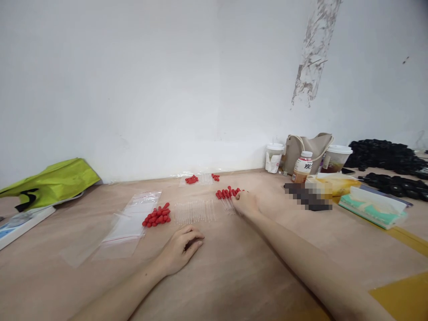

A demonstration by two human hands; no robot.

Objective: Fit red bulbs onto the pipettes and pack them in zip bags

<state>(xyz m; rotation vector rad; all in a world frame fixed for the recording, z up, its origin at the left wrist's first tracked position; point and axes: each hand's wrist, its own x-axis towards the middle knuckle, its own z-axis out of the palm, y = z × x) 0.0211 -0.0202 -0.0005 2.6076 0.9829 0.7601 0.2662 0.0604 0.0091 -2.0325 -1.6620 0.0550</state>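
My right hand (246, 203) is at the right end of a row of glass droppers with red rubber bulbs (228, 193), its fingers closed on a dropper there; the fingertips are partly hidden. My left hand (184, 248) rests on the table, loosely curled, thumb apart from the fingers and nothing between them. Just beyond it, several clear glass tubes (195, 211) lie side by side without bulbs. To their left is a heap of loose red rubber bulbs (157, 216), beside clear zip bags (129, 220).
More red pieces (191, 179) lie on clear plastic near the wall. At right stand a drink bottle (302, 167), cups, a grey bag (309, 145), a tissue pack (372, 208) and black items (388, 156). A yellow-green bag (63, 180) is at left. Brown paper (214, 285) covers the table.
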